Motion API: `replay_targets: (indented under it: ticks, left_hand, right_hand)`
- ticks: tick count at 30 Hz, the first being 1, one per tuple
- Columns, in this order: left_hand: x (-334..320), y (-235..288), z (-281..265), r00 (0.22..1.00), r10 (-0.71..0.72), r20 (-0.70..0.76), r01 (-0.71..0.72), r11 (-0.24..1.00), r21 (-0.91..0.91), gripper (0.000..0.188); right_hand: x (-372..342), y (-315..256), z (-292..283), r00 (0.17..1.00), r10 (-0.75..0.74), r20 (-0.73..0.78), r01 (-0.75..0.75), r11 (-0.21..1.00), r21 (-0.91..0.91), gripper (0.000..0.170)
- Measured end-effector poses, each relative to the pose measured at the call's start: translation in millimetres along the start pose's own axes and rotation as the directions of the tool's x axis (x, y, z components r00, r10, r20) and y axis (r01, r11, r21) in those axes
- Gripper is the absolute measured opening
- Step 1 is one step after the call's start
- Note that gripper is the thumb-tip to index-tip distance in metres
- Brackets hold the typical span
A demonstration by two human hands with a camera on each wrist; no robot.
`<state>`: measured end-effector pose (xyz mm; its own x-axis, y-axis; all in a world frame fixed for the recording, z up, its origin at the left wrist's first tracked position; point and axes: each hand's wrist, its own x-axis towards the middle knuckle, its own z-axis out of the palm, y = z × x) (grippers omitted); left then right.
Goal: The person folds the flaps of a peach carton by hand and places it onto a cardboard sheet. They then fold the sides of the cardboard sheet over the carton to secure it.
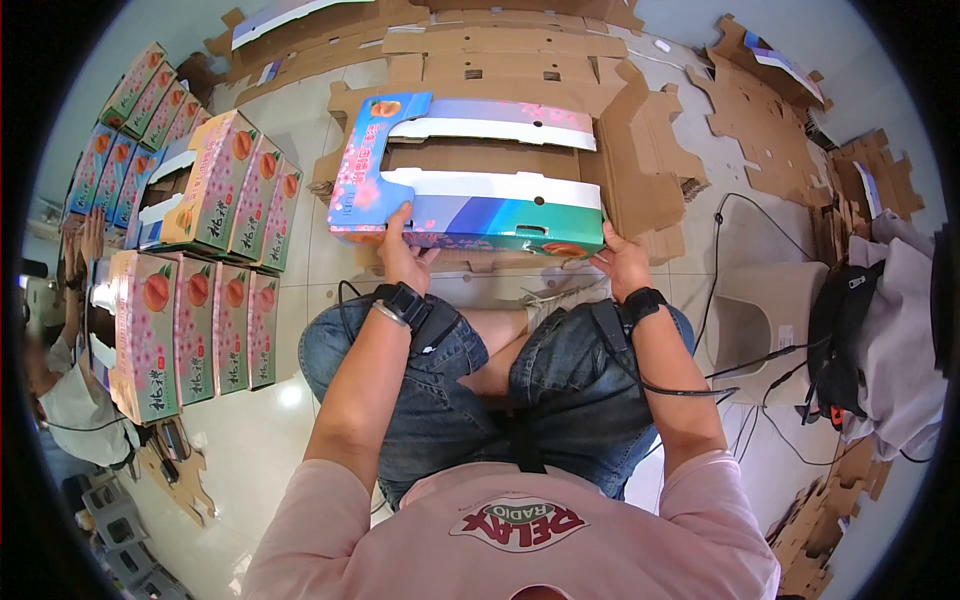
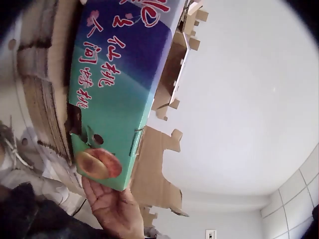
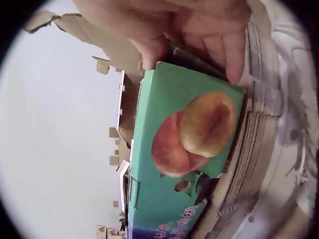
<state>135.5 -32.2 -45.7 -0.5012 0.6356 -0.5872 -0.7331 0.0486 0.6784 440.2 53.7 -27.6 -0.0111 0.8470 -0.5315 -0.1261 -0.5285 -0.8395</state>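
A partly folded peach box (image 1: pixel 470 210), printed blue, pink and green, lies over a stack of flat brown cardboard (image 1: pixel 640 150) in the head view. Its top has a wide opening with white-edged flaps along it. My left hand (image 1: pixel 405 258) grips the near side toward its left end. In the left wrist view that hand (image 2: pixel 117 209) is at the box's green end, below a peach picture. At the near right corner my right hand (image 1: pixel 622 264) holds the box. The right wrist view shows the right hand's fingers (image 3: pixel 232 57) over the green end's edge.
Finished peach boxes (image 1: pixel 200 330) stand stacked on the left, with another person (image 1: pixel 75 400) beyond them. A beige plastic stool (image 1: pixel 755 320) and a bag (image 1: pixel 850 330) are on the right, where black cables run. More cut cardboard (image 1: pixel 765 130) lies at the back right.
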Motion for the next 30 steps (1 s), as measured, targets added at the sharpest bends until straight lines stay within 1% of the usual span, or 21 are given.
replay_targets:
  ticks: [1,5,7,11,14,16,22,26,30]
  left_hand:
    - [0,0,0,1.0,0.011,0.004,-0.011,1.0,0.004,0.067]
    - [-2,0,-1,0.999,0.019,0.037,-0.019,1.0,0.017,0.067]
    - [4,-1,-4,0.999,0.03,0.033,-0.03,1.0,-0.006,0.068]
    - [-4,4,2,0.999,0.037,0.03,-0.037,0.999,-0.001,0.068]
    - [-4,4,2,1.0,0.015,0.027,-0.015,1.0,-0.013,0.069]
    - [-6,6,2,0.999,0.017,0.038,-0.017,1.0,-0.006,0.07]
    - [0,4,0,1.0,0.005,-0.004,-0.005,1.0,-0.024,0.07]
    - [-4,6,2,1.0,-0.004,0.009,0.004,1.0,-0.006,0.071]
    - [1,5,-2,1.0,-0.006,0.015,0.007,1.0,-0.027,0.07]
  right_hand:
    - [0,0,0,1.0,-0.022,-0.002,0.021,1.0,-0.012,0.044]
    - [2,3,-4,0.999,-0.014,-0.049,0.014,1.0,0.001,0.043]
    - [4,4,-4,0.998,-0.03,-0.062,0.034,0.997,0.068,0.035]
    - [4,2,-4,0.995,-0.041,-0.091,0.047,0.996,0.07,0.034]
    - [3,0,-3,0.991,-0.056,-0.122,0.066,0.995,0.078,0.034]
    - [7,3,-4,0.982,-0.062,-0.181,0.08,0.992,0.094,0.033]
    - [16,8,-13,0.984,-0.026,-0.174,0.052,0.989,0.142,0.031]
    - [23,13,-17,0.983,-0.027,-0.184,0.049,0.992,0.116,0.029]
    - [23,13,-17,0.978,0.026,-0.207,0.006,0.989,0.15,0.028]
